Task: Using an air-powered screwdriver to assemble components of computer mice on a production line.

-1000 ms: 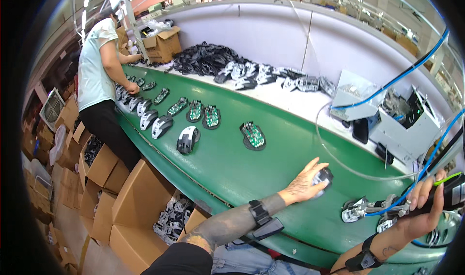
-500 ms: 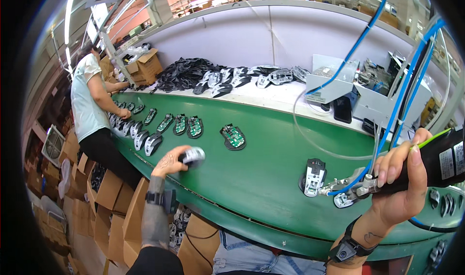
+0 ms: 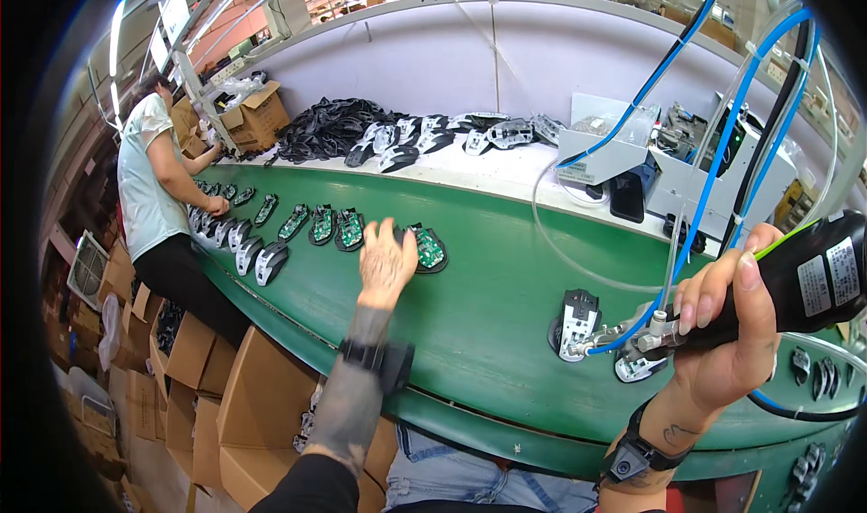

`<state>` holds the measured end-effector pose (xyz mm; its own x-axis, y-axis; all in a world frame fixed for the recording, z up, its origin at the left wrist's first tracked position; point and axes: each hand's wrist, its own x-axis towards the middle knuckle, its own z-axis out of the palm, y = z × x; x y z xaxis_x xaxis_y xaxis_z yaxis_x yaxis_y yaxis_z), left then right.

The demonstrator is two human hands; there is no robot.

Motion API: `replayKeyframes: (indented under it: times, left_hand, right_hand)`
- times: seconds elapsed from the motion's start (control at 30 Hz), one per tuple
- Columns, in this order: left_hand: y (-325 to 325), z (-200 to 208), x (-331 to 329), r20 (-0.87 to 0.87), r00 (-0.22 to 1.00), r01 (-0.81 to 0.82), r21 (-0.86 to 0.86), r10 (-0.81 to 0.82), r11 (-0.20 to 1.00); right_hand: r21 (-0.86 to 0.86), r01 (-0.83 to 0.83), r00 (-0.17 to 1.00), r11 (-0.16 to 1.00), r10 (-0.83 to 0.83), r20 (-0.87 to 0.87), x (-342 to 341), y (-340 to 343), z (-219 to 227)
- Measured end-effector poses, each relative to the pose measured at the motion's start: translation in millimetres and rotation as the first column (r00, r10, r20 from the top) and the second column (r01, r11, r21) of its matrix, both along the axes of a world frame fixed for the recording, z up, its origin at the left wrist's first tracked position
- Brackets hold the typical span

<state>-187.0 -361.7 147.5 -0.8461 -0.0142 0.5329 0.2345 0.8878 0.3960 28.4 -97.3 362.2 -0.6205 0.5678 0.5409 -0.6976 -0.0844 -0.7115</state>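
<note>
My left hand (image 3: 388, 265) reaches over the green bench, back upward and fingers spread. Its fingertips overlap the near left edge of a mouse base with a green circuit board (image 3: 428, 251); whether they touch it is unclear, and whatever lies under the palm is hidden. My right hand (image 3: 736, 310) is wrapped round a black power screwdriver (image 3: 795, 287) with metal fittings and a blue hose, held roughly level. Its tip end meets the lower part of a grey-and-black mouse body (image 3: 578, 319) in the picture. Another mouse body (image 3: 638, 368) sits partly beneath the tool.
Circuit-board mouse bases (image 3: 321, 225) and grey-black mouse shells (image 3: 271, 262) line up at left, near a co-worker (image 3: 158, 170). Black parts (image 3: 330, 129) and shells (image 3: 397, 156) fill the back shelf, beside a white machine (image 3: 695, 183). Hoses (image 3: 722, 152) hang at right; cartons (image 3: 257, 414) stand below.
My left hand has moved right and farther away, to the circuit-board base. The mouse shell it held earlier no longer shows. My right hand keeps its grip on the screwdriver; the view has shifted slightly.
</note>
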Motion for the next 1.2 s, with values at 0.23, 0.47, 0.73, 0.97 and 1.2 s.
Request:
replayKeyframes:
  times: [0.23,0.47,0.73,0.97,1.2]
  left_hand:
    - [69.1,-15.5,-36.1,0.393,0.919,0.126,-0.269,-0.01,0.955]
    - [62.0,24.5,-38.0,0.352,0.841,0.504,-0.231,-0.411,0.832]
    - [51.9,2.6,-33.2,0.448,0.764,0.6,-0.231,-0.464,0.766]
    - [49.2,5.6,-30.7,0.426,0.735,0.642,-0.189,-0.527,0.743]
    - [44.3,0.4,-44.6,0.428,0.639,0.74,-0.116,-0.639,0.663]
  right_hand:
    - [0.111,0.05,0.998,0.993,-0.054,0.04,2.0,7.0,-5.6]
    - [0.103,0.153,0.984,0.983,-0.161,0.075,-2.5,9.2,-2.0]
    - [0.116,0.174,0.98,0.978,-0.183,0.081,-10.9,12.0,-7.7]
    - [0.124,0.165,0.981,0.978,-0.176,0.087,-11.9,5.0,-14.2]
    - [0.206,0.151,0.983,0.967,-0.169,0.074,-21.3,7.4,-12.2]
